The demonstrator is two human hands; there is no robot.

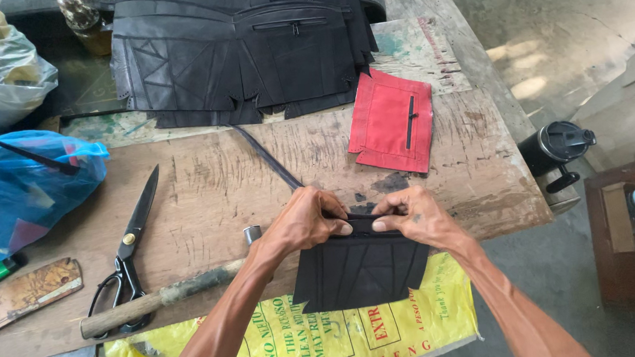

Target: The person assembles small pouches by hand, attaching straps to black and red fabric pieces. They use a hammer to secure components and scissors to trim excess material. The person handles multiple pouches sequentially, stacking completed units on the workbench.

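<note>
Two hands: both pinch the top edge of one black stitched panel (360, 269), thumbs nearly touching.
Left hand (304, 221): fingers curled shut over the panel's upper left corner, forearm slanting up from the lower left.
Right hand (411, 216): knuckles raised, thumb and fingers clamped on the upper right corner, forearm coming from the lower right.
Panel position: hangs over the near edge of the wooden workbench (212, 179), above a yellow printed sack (330, 340).
Strap (267, 158): runs from the left hand toward the black panel stack (239, 49).
Nearby: scissors (131, 253), hammer (168, 294), red panel (391, 120).
</note>
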